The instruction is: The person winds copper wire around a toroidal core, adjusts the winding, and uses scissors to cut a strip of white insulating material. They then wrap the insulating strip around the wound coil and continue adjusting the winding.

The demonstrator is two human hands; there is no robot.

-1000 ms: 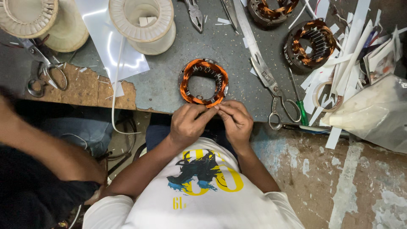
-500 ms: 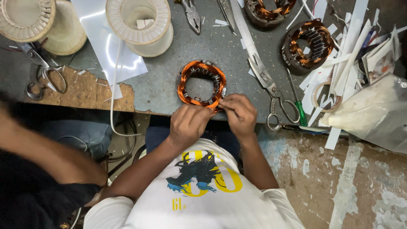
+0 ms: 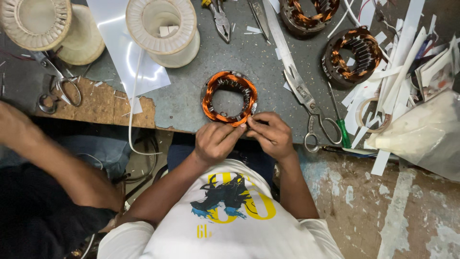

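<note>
We keep the copper-wound stator flat at the near edge of the grey bench, our left hand and right hand pinching together at its near rim, fingertips meeting there to work the winding closely.

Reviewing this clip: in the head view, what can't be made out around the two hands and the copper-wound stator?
- What the fingertips pinch: the left hand and right hand meet at the near rim of the stator, and the fingers cover anything held.
- Stator's near rim: hidden under those fingers.
- Second wound stator: cut off by the top edge.
- Another person's arm: its hand is cut off by the left edge.
</note>
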